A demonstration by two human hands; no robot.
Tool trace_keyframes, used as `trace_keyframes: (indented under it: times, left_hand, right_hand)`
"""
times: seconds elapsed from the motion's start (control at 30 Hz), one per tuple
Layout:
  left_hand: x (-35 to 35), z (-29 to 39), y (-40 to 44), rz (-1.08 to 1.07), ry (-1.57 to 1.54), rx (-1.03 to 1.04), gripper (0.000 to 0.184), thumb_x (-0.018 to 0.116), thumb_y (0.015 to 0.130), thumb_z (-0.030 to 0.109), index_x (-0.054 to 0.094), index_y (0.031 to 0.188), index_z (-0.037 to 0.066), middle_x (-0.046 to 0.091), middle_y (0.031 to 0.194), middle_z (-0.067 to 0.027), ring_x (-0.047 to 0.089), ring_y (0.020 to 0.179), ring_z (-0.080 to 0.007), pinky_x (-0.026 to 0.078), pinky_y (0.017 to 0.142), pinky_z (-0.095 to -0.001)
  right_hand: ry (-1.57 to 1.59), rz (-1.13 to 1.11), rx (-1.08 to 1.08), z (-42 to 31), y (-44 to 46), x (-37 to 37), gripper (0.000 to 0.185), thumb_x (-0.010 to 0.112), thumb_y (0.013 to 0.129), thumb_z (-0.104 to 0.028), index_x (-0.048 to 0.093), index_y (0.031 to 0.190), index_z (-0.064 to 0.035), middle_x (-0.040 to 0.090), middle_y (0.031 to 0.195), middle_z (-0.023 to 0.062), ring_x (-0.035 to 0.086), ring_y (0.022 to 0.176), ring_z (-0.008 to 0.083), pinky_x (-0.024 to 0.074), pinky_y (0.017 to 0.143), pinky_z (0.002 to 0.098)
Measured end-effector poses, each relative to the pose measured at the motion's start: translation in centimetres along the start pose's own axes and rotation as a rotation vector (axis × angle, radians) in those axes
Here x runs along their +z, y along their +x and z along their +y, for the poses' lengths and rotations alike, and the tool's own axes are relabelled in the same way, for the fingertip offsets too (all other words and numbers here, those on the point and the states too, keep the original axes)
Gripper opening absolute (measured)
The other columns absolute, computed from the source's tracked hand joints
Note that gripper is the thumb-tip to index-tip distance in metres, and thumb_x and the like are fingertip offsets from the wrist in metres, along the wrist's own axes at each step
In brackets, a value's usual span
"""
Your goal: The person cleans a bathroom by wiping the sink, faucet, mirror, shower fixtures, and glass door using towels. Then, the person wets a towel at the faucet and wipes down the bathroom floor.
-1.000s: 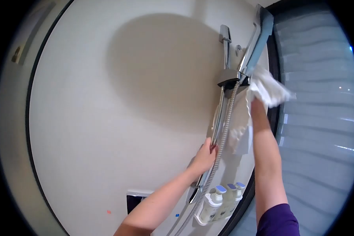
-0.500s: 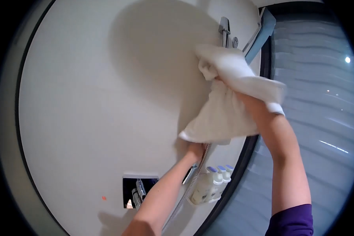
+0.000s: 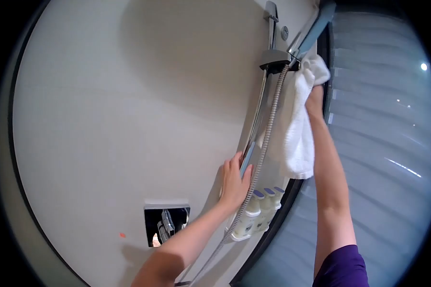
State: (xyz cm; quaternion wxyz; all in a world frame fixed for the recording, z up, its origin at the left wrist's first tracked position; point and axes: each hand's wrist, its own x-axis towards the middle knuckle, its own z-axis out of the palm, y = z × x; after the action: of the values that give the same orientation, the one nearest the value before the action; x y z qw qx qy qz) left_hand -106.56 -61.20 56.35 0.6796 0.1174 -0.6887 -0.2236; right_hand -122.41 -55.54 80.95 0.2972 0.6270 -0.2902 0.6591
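My left hand is at the lower part of the chrome shower rail, with its fingers on one side and its thumb on the other. Beside it the ribbed metal shower hose runs down past my wrist. Higher up, my right hand holds a white towel; cloth covers most of its fingers. The towel hangs down next to the hose, its upper end bunched near the slider bracket and the hand shower.
Several pump bottles stand in a wall rack right of my left forearm. A recessed chrome mixer tap sits in the pale wall. A dark frame edges the wavy grey panel on the right.
My right hand and the towel have moved right, uncovering the rail, bracket and hose. The towel now hangs narrower. My left hand, hidden in part before, shows its fingers at the rail.
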Motion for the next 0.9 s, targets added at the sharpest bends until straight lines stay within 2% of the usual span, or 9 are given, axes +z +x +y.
trace_keyframes:
  times: [0.13,0.27,0.37,0.43,0.5,0.63,0.7,0.83,0.9]
  left_hand:
    - [-2.6,0.5,-3.9,-0.162,-0.098,-0.093,0.037,0.047,0.086,0.023,0.039,0.113,-0.002,0.052,0.095,-0.0193,0.052,0.087,-0.0321,0.041,0.077,-0.0377]
    - [-6.1,2.6,-5.6,-0.858,-0.597,-0.479,0.021,0.037,0.091,0.016,0.04,0.106,0.001,0.046,0.061,-0.0029,0.045,0.056,-0.0111,0.039,0.055,-0.0241]
    - [-9.7,6.6,-6.2,-0.844,-0.895,-0.671,0.015,0.035,0.091,0.012,0.037,0.102,0.003,0.039,0.054,-0.0006,0.039,0.048,-0.0085,0.034,0.048,-0.023]
    - [-10.9,7.9,-6.7,-0.808,-0.88,-0.662,0.013,0.034,0.091,0.012,0.037,0.1,0.002,0.038,0.054,0.0002,0.036,0.046,-0.0078,0.034,0.046,-0.0225]
    - [-11.4,7.9,-7.5,-0.789,-0.868,-0.669,0.012,0.033,0.091,0.011,0.036,0.098,0.002,0.036,0.053,0.001,0.034,0.043,-0.0071,0.033,0.045,-0.022]
    - [-12.3,8.0,-8.3,-0.688,-0.87,-0.774,0.012,0.033,0.09,0.01,0.036,0.097,0.001,0.033,0.054,0.0016,0.03,0.042,-0.0052,0.032,0.044,-0.0213]
    - [-13.1,8.0,-8.6,-0.615,-0.927,-0.762,0.013,0.035,0.09,0.011,0.036,0.099,0.001,0.033,0.055,0.0014,0.029,0.042,-0.0051,0.032,0.045,-0.0213]
    - [-14.0,8.8,-8.7,-0.61,-1.005,-0.723,0.025,0.036,0.089,0.01,0.033,0.111,-0.001,0.034,0.056,0.0011,0.03,0.043,-0.0052,0.031,0.044,-0.0211]
    - [-13.7,9.4,-9.3,-0.549,-0.915,-0.798,0.038,0.036,0.088,0.009,0.025,0.124,0.003,0.038,0.058,-0.0007,0.034,0.044,-0.0061,0.033,0.044,-0.0215]
  right_hand:
    - [0.406,-0.127,0.066,4.4,-0.4,2.7,0.026,0.055,0.079,-0.012,0.053,0.101,0.0018,0.055,0.094,0.0055,0.05,0.087,0.013,0.0414,0.073,0.0273]
    - [0.597,-0.09,0.211,2.3,-3.1,6.1,0.023,0.054,0.08,-0.013,0.054,0.097,0.0022,0.055,0.088,0.0053,0.051,0.084,0.0131,0.042,0.072,0.0274]
    - [0.523,-0.076,0.202,-1.1,-6.6,8.1,0.021,0.054,0.08,-0.015,0.056,0.093,0.0023,0.056,0.081,0.0057,0.052,0.079,0.0137,0.0425,0.071,0.0277]
    - [-0.153,-0.091,-0.073,2.5,-3.5,8.5,0.027,0.057,0.079,-0.021,0.059,0.088,0.0038,0.058,0.078,0.0095,0.055,0.076,0.0153,0.0433,0.071,0.0285]
    - [-0.181,0.101,0.247,-0.8,-1.2,9.6,0.034,0.062,0.076,-0.027,0.061,0.084,0.0058,0.06,0.077,0.0134,0.056,0.074,0.0163,0.0435,0.071,0.0289]
    - [0.004,0.115,0.036,-1.1,-1.9,9.2,0.039,0.062,0.076,-0.029,0.061,0.089,0.0072,0.061,0.085,0.0142,0.055,0.077,0.0156,0.0429,0.072,0.0284]
    - [0.115,-0.116,0.227,-0.3,-1.8,7.5,0.039,0.06,0.079,-0.029,0.059,0.097,0.0061,0.061,0.085,0.012,0.054,0.078,0.0144,0.0423,0.071,0.0276]
    - [0.223,0.024,0.423,1.2,-5.8,7.6,0.039,0.059,0.08,-0.028,0.057,0.102,0.0041,0.06,0.087,0.0119,0.054,0.082,0.017,0.0408,0.074,0.0272]
    - [-0.219,-0.072,0.191,-0.9,-9.9,8.7,0.04,0.058,0.079,-0.022,0.051,0.108,0.0049,0.056,0.098,0.0179,0.054,0.09,0.0261,0.0398,0.079,0.0311]
